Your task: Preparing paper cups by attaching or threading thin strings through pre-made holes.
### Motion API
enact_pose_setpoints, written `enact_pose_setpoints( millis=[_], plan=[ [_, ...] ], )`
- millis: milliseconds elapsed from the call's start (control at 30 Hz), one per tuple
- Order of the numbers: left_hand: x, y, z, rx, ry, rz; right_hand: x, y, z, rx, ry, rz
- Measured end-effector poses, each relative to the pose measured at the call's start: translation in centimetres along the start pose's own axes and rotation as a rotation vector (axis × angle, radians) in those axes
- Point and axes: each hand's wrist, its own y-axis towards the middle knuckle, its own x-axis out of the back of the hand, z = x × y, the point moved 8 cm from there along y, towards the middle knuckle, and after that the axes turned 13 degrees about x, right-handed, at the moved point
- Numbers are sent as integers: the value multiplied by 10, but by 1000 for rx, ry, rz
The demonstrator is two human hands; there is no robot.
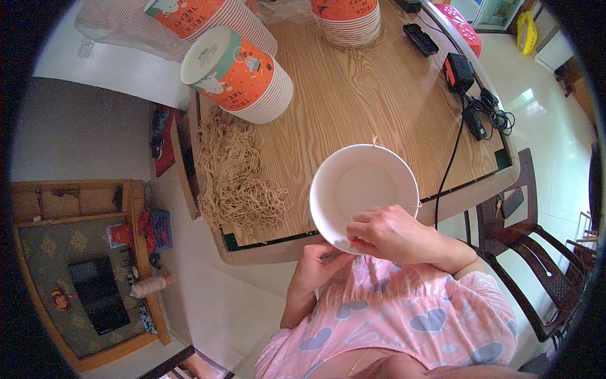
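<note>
A wooden bench (366, 88) fills the frame's upper middle, carrying stacked orange buckets (243, 79) at upper left and, below them, a heap of tan string (237, 183). At centre, over the bench's near edge, a white bucket (365, 186) has its lower rim grasped by the left hand (317, 266); the right hand (394, 234) bends over that rim, its grip hidden, so I cannot tell.

- Smooth, matt paper is seen in the bucket (365, 183) at the right grip (392, 234).
- Left of it, string (237, 177) is roughly fibred.
- Beyond it, the tabletop (353, 101) is wood-grained.
</note>
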Motion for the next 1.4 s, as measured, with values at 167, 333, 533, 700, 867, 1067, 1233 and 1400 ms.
enact_pose_setpoints(
  millis=[167,333,533,700,867,1067,1233,1400],
  plan=[
    [1,0,3,-2,-2,-2,0,0,1,29,4,-25],
    [1,1,3,4,-69,7,0,1,2,34,16,-23],
    [2,1,2,-34,-62,-26,0,1,2,42,27,-12],
    [1,4,15,5,-99,-37,-2,0,0,38,1,12],
    [2,7,11,-68,-88,-46,6,0,1,35,-22,-51],
    [0,11,15,-187,83,-81,82,-35,21,115,-215,-856],
    [-19,28,13,-269,305,-87,58,-68,23,397,-297,-929],
    [-29,59,-6,-202,56,-55,72,-24,-18,313,-523,-852]
  ],
)
